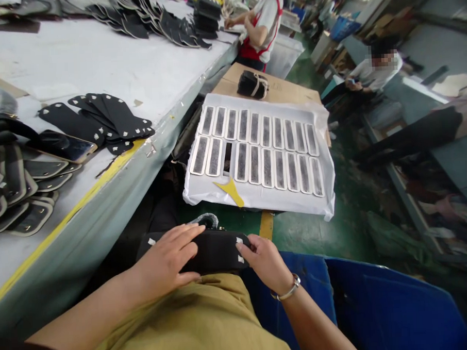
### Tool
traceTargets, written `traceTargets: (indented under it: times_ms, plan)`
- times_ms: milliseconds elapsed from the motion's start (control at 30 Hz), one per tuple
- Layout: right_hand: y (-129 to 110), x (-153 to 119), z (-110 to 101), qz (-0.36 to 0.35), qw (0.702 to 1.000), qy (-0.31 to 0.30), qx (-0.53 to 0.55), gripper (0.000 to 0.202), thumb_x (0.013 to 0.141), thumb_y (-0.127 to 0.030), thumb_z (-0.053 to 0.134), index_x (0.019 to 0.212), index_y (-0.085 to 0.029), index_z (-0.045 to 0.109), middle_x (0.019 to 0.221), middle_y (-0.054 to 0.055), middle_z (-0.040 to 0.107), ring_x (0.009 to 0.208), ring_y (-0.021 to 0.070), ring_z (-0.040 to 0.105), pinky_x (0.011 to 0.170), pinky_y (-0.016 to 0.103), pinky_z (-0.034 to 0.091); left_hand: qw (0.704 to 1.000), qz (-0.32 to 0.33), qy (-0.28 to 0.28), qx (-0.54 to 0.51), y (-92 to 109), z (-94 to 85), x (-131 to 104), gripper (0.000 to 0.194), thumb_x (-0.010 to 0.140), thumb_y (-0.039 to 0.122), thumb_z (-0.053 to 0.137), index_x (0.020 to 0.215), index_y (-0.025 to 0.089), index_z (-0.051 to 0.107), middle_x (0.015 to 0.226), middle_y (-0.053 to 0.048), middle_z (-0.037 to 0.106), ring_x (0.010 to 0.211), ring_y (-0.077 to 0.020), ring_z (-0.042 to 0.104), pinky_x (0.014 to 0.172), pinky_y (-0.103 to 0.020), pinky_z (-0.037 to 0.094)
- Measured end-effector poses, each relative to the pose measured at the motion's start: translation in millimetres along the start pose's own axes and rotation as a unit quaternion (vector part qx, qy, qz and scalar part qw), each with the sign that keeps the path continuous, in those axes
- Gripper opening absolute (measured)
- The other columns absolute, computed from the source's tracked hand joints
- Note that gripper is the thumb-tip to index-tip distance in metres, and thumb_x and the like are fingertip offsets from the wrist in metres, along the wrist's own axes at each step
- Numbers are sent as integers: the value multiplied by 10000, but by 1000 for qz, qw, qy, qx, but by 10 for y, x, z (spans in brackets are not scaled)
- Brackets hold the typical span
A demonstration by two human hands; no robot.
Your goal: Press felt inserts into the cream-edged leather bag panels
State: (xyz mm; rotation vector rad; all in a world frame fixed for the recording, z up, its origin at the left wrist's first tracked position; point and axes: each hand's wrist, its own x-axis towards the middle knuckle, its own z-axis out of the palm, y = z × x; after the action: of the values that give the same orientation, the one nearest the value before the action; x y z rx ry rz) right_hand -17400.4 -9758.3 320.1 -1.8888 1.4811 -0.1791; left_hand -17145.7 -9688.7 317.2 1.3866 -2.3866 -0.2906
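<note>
A long black rounded panel [217, 249] with small white tabs at its ends lies across my lap. My left hand [173, 257] rests over its left part, fingers stretched out and thumb apart. At the panel's right end, my right hand [263, 257] pinches the edge beside two white tabs, between thumb and fingers. Just beyond the panel, a grey curved item [206, 219] is partly hidden. In front of me, a white-covered board [214, 188] bears two rows of pale-edged dark strips, with one gap in the near row. A yellow pointed tool [230, 191] lies near its front edge.
To the left, a white table [77, 53] with a yellow-taped edge carries black panels [109, 113], a phone [64, 144] and piled dark pieces [21, 194]. A tied black bundle [252, 85] lies on cardboard. Blue bins [393, 297] stand at right. Two people work farther off.
</note>
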Motion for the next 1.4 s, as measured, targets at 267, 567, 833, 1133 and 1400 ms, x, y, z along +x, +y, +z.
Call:
traceTargets:
  times_ms: [267, 567, 833, 1133, 1400]
  plan:
    - [-75, -31, -28, -19, 999, 17, -23, 314, 858, -357, 497, 605, -184, 431, 570, -37, 439, 539, 88, 377, 514, 234, 233, 996, 18, -91, 3, 133, 209, 250, 326, 674, 250, 770, 896, 100, 583, 1352, -213, 470, 1249, -331, 449, 1045, -495, 390]
    - [-24, -101, -147, -2, 999, 5, -46, 321, 847, -396, 529, 615, -189, 451, 567, -30, 487, 532, 95, 406, 530, 239, 259, 994, -43, -98, -15, 256, 172, 300, 216, 721, 201, 676, 900, 112, 594, 1338, -186, 474, 1264, -320, 416, 1064, -497, 360]
    - [237, -149, -104, 48, 994, -38, 90, 301, 865, -410, 480, 665, -187, 517, 566, -28, 507, 505, 94, 467, 494, 216, 307, 995, -23, -92, -29, 367, 310, 506, 298, 665, 232, 757, 889, 126, 593, 1336, -177, 492, 1256, -318, 438, 1055, -500, 380]
    - [256, -123, -81, 59, 990, -44, 119, 305, 867, -408, 498, 657, -186, 511, 564, -29, 515, 493, 87, 451, 478, 210, 291, 996, -17, -70, -58, 449, 389, 650, 334, 658, 227, 759, 926, 131, 585, 1290, -173, 526, 1206, -304, 481, 1026, -499, 414]
    - [183, -95, -167, 32, 997, -37, 56, 285, 841, -336, 537, 606, -175, 539, 579, -15, 544, 552, 94, 439, 520, 222, 259, 998, -28, -32, -46, 481, 490, 583, 419, 644, 150, 738, 1025, 151, 565, 1298, -136, 524, 1208, -277, 477, 1051, -472, 396]
